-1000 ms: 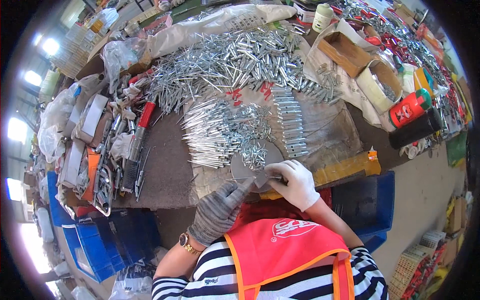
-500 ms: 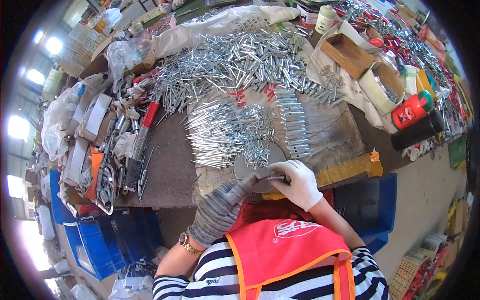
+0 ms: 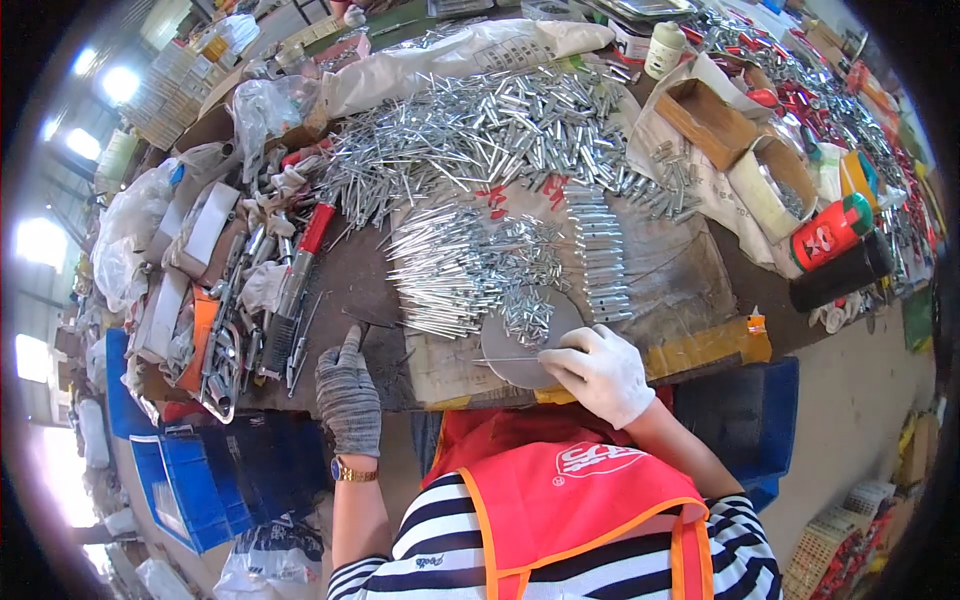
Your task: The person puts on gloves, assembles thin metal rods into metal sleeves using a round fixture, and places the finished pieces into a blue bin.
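My left hand [image 3: 348, 397], in a grey knitted glove, reaches over the table's left front part. A thin dark tool [image 3: 370, 319] lies across its fingertips; its kind is too small to make out. In a white glove, my right hand [image 3: 600, 375] pinches a thin metal rod [image 3: 507, 360], which points left over a grey round plate [image 3: 558, 312]. Small metal pins [image 3: 528, 318] are heaped on that plate's far part. Beyond them, to the left, spreads a bundle of slender metal rods [image 3: 435, 275]. Drilled metal tubes [image 3: 600, 262] form a column farther right.
A large heap of metal parts [image 3: 480, 125] covers the back. At left are hand tools, a red-handled wire brush [image 3: 300, 270] and plastic bags [image 3: 130, 240]. At right stand a wooden box [image 3: 715, 122] and a red canister [image 3: 830, 235]. Blue bins [image 3: 740, 420] sit below the edge.
My left hand has moved left, away from my right hand, and the dark tool now shows at its fingertips. My right hand stays by the plate, its rod now in plain sight.
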`<state>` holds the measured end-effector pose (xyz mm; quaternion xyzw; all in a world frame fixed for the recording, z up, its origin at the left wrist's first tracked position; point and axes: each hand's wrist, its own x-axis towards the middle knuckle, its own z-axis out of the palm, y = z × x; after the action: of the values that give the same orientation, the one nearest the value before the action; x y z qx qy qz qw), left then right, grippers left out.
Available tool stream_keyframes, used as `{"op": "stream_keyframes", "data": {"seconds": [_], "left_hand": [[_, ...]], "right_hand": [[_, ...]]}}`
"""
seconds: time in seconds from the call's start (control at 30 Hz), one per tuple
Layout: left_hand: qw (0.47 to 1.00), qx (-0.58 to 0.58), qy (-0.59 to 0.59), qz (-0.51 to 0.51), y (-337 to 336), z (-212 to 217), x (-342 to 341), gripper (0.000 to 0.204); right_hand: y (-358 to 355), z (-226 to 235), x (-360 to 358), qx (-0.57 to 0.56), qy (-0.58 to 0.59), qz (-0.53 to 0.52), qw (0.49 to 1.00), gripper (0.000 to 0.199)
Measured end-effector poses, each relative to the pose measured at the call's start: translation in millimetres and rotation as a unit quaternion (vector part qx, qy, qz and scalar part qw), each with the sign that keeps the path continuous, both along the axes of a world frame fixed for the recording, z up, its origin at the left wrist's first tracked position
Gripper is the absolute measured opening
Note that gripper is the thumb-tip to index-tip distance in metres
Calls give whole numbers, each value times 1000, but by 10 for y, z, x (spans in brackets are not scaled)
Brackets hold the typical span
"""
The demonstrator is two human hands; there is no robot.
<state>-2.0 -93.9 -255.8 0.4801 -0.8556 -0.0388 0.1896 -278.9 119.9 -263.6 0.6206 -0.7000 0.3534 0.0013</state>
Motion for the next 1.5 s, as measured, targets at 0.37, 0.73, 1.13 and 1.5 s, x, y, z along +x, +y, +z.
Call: {"op": "stream_keyframes", "data": {"seconds": [0.37,0.73,1.13,1.5], "left_hand": [[968,-30,-5,-248,119,74,-519,22],[911,-30,-240,-335,-228,-262,-618,20],[954,-24,131,-267,45,-658,-320,15],[971,5,129,-204,70,-708,-262,18]], "right_hand": [[-153,62,62,91,52,-21,994,18],[795,194,-617,-14,-22,-249,968,21],[3792,-1786,-1064,351,-126,-628,683,40],[3923,-3097,-733,559,-202,-489,638,46]]}}
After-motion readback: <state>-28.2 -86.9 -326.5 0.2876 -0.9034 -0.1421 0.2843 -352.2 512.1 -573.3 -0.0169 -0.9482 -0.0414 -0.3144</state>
